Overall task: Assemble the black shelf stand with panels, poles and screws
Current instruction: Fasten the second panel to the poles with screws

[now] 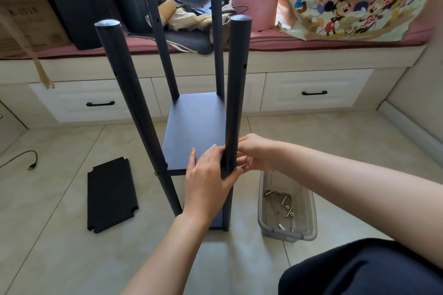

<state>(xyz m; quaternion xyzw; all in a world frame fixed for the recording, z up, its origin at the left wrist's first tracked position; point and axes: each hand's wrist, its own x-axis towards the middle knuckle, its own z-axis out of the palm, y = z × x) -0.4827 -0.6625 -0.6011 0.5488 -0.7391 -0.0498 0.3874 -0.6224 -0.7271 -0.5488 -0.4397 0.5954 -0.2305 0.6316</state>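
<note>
So, the black shelf stand [191,127] stands upright on the tiled floor [60,258], approx. in the middle, in front of the white drawer bench [311,88]. It has 4 round poles with smooth rounded caps: near-left pole [127,93], near-right pole [236,93], far-left pole [159,40], far-right pole [217,38]. Small screw holes show on the sides of the poles. 2 flat rectangular matte panels are fitted: the upper panel [191,124] and a lower panel [219,220], mostly hidden by the left arm. 1 loose panel [111,195] with notched corners lies flat on the floor, left of the stand, apart from it.

Both hands are at the near-right corner of the upper panel. The left hand [207,179] has its fingers only lightly bent, laid against the near-right pole and the panel edge, thumb spread to the left. The right hand [255,153] has fingers curled around the pole from the right side; if it pinches some small thing there, I cannot tell.

1 clear plastic box [286,208], rectangular with a grey handle, stands on the floor just right of the stand. Inside approx. 7 metal screws [286,201], shiny.

1 black cable [21,158] lies at the far-left edge of the floor. On the bench cushion is 1 cartoon-print bag [354,0].
</note>
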